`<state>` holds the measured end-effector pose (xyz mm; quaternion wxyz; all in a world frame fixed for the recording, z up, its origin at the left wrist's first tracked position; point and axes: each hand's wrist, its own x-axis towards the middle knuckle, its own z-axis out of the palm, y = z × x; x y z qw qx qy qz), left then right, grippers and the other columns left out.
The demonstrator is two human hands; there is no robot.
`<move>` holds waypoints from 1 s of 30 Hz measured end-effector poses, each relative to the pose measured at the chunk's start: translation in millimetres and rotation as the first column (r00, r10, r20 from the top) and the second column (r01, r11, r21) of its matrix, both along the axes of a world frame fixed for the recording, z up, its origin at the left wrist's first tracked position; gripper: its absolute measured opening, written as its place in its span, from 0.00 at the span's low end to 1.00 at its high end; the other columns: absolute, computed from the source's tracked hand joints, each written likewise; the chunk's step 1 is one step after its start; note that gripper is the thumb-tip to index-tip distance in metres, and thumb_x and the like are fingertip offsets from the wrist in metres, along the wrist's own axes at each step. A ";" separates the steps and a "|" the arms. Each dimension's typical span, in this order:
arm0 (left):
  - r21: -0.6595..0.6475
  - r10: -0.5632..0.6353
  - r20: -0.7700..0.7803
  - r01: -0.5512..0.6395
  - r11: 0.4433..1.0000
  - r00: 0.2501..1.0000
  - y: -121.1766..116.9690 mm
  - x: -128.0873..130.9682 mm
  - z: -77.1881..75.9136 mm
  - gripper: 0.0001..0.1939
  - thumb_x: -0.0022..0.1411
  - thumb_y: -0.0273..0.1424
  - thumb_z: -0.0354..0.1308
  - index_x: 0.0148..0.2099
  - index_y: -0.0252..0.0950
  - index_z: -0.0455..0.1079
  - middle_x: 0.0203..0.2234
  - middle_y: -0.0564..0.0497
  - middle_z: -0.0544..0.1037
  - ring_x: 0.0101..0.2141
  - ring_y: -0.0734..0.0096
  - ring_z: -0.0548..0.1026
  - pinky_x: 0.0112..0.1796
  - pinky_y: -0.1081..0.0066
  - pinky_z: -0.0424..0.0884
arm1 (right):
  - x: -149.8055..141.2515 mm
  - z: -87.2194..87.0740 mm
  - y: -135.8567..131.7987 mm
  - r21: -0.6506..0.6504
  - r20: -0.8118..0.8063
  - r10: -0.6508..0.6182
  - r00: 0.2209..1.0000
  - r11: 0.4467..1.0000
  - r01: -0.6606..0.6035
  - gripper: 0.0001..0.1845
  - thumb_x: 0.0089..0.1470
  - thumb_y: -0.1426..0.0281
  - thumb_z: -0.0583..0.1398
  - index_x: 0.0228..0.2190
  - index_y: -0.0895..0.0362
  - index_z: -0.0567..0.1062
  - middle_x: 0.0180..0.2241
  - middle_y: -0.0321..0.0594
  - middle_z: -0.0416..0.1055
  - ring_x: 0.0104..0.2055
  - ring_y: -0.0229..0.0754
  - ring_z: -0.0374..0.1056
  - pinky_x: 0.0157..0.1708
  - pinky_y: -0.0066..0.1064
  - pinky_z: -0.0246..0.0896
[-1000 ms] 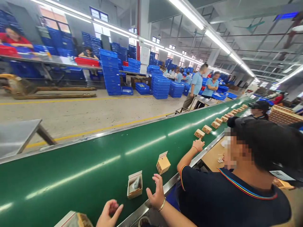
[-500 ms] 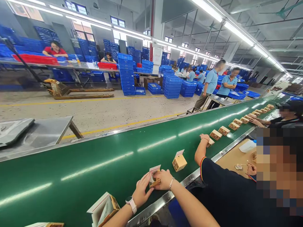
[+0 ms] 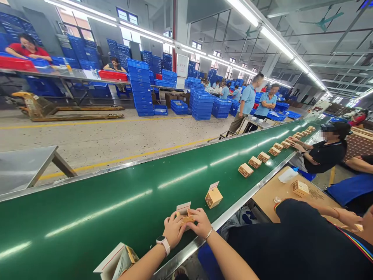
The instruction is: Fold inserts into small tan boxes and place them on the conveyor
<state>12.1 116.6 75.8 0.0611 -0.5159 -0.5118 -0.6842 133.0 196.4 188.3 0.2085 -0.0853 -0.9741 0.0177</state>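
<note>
Between my two hands is a small tan cardboard box (image 3: 189, 219) with dark print, resting on the green conveyor belt. Its pale lid flap (image 3: 183, 208) stands up at the back. My left hand (image 3: 174, 230), with a watch on the wrist, is closed on the box's left side. My right hand (image 3: 201, 222), wearing a bracelet, grips the right side and a top flap with thumb and fingers. Much of the box is covered by my fingers. Just beyond, a similar box (image 3: 213, 198) stands with its flap raised. Nearer me, an open box (image 3: 128, 257) shows grey material inside.
The green belt (image 3: 116, 217) runs to the far right, carrying a row of closed boxes (image 3: 245, 170). At right, a co-worker in a dark shirt (image 3: 262, 241) sits close beside my right arm, near a brown table (image 3: 268, 194) with a white bottle (image 3: 288, 175).
My view has swung to the right. The co-worker's hand has left a box on the belt and is over the side table. My right fingers have shifted on the box's flap.
</note>
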 end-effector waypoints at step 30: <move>-0.114 -0.512 0.678 0.763 0.636 0.527 -113.2 26.6 -46.7 0.36 0.35 0.65 0.55 0.25 0.34 0.57 0.18 0.49 0.68 0.21 0.73 0.65 0.23 0.73 0.58 | 6.0 -19.9 -10.9 -0.349 -0.603 -0.468 0.646 0.883 0.314 0.35 0.45 0.58 0.58 0.51 0.63 0.57 0.58 0.59 0.50 0.64 0.51 0.45 0.63 0.43 0.44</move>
